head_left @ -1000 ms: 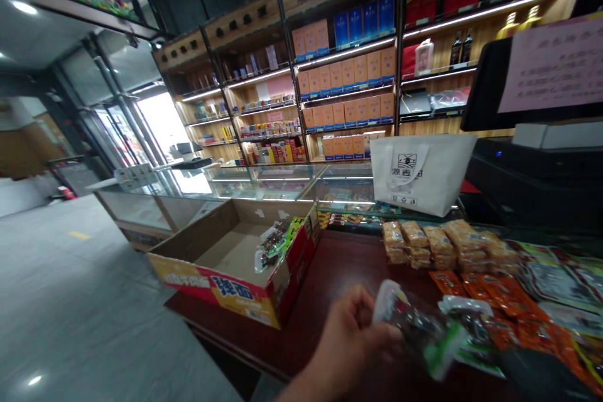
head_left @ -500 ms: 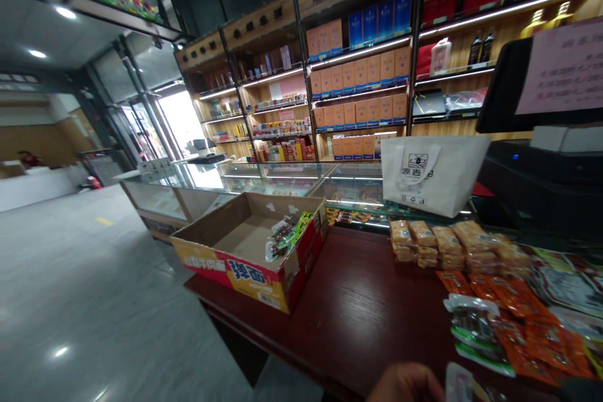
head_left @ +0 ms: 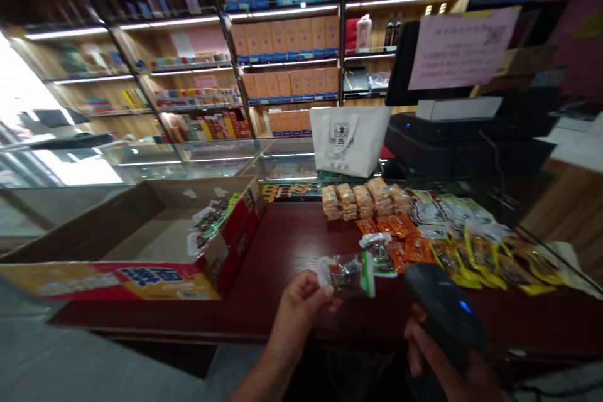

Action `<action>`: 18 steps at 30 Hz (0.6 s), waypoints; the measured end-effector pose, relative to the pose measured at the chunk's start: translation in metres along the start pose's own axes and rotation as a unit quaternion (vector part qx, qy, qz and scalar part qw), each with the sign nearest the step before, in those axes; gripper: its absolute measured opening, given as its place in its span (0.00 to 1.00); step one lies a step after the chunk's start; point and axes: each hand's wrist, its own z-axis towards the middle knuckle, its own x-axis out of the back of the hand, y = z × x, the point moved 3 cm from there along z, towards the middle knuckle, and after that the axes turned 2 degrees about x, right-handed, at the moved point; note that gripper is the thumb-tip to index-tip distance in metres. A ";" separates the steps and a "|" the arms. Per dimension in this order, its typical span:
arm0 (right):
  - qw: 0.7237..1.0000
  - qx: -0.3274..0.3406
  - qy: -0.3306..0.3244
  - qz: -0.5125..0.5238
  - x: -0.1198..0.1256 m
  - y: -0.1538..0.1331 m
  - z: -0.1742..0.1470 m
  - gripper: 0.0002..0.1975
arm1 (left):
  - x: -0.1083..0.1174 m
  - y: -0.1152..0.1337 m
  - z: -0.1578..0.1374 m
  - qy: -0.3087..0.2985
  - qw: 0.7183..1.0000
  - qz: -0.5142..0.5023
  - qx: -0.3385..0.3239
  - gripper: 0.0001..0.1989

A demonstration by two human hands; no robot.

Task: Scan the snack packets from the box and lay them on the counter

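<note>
My left hand (head_left: 304,304) pinches the left end of a clear snack packet (head_left: 347,273) with dark contents and a green strip along its right edge. The packet hangs just above the dark red table (head_left: 282,245). In my right hand (head_left: 438,352) is a black handheld barcode scanner (head_left: 440,301) with a blue light on top, its head turned toward the packet. Beyond the packet lie similar green-edged packets (head_left: 380,252) and orange packets (head_left: 406,245). Several more green-edged packets (head_left: 210,223) rest in the open cardboard box (head_left: 164,279) at left.
Wrapped tan snacks (head_left: 360,200) stand in stacks near a white paper bag (head_left: 348,141). Yellow-edged packets (head_left: 490,257) and silvery packets (head_left: 452,210) spread across the right. A monitor (head_left: 402,63) with a pink sheet stands behind them. Glass counters (head_left: 211,154) and lit shelves line the back.
The view has swung right and down. My left hand has come fully into view, holding the snack packet up above the table. The scanner in my right hand now shows clearly.
</note>
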 end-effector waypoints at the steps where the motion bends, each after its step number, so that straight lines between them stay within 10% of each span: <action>1: 1.000 0.006 0.006 -0.008 -0.001 -0.006 -0.003 0.24 | 0.002 0.003 0.005 0.006 1.000 0.008 -0.013 0.23; 18: 0.993 -0.021 -0.117 -0.010 -0.046 -0.039 -0.019 0.30 | 0.004 0.004 0.028 0.030 0.997 0.042 -0.054 0.20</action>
